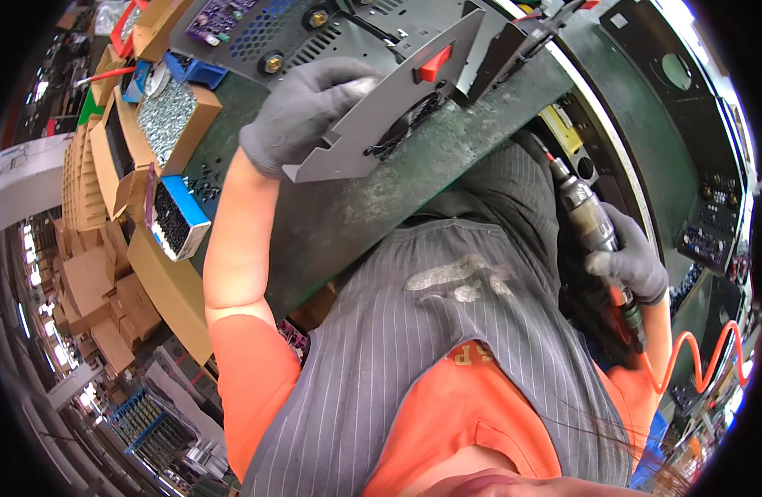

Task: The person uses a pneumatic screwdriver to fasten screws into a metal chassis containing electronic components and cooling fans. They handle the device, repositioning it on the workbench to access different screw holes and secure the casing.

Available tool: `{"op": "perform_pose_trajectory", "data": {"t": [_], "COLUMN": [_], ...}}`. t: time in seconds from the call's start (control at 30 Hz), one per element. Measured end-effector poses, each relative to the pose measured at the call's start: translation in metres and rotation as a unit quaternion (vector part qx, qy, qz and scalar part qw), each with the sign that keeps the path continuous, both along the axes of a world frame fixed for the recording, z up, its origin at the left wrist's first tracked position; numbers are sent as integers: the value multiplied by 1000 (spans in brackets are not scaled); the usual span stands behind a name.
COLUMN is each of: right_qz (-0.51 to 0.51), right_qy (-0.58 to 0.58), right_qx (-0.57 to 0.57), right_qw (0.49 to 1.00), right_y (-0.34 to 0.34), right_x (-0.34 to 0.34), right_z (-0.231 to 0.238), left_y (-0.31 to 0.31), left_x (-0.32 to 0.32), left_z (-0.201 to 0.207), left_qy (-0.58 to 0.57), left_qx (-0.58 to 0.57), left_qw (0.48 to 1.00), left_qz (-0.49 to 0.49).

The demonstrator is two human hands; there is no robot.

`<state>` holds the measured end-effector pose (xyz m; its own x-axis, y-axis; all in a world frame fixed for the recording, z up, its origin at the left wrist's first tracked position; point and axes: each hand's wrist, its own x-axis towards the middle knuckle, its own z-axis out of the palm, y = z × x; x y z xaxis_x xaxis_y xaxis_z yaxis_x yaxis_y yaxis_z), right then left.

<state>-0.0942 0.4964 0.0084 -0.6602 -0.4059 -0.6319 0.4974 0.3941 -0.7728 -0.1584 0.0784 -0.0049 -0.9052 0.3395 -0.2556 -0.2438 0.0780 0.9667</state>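
Note:
My gloved left hand [310, 112] grips the edge of a grey metal panel [348, 142], which stands tilted over the bench. A red switch [435, 64] sits in the panel near its upper end, with a dark round opening below it. Behind lies a grey metal chassis [335, 51] with vent slots and brass-coloured round fittings. In my gloved right hand [633, 257] is a power screwdriver [586, 211], held at my right side away from the panel, its bit pointing up and to the left. An orange coiled hose [694, 352] hangs near its rear end.
At the left of the green workbench [335, 228] stand a carton of silvery small parts [169, 116], a box of black screws [175, 217] and a blue bin [200, 73]. Loose black screws lie beside them. Another dark metal housing [638, 37] stands at the right.

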Motion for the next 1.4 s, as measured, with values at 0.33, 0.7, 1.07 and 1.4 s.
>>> {"op": "perform_pose_trajectory", "data": {"t": [0.33, 0.7, 1.07, 1.4], "right_qz": [5, -3, 90, 223], "right_qy": [-13, -131, -89, 475], "right_qx": [122, 124, 246, 299], "right_qw": [992, 984, 961, 797], "right_y": [83, 75, 58, -26], "right_x": [-18, -74, -96, -235], "right_z": [-46, -45, -68, -23], "left_y": [-7, 15, 18, 20], "left_x": [-10, -2, 3, 3], "left_z": [-62, -65, -61, -59], "left_qy": [411, 333, 307, 281], "left_qx": [-379, -399, -422, -443], "left_qw": [829, 853, 852, 849], "left_qz": [2, 40, 47, 64]}}
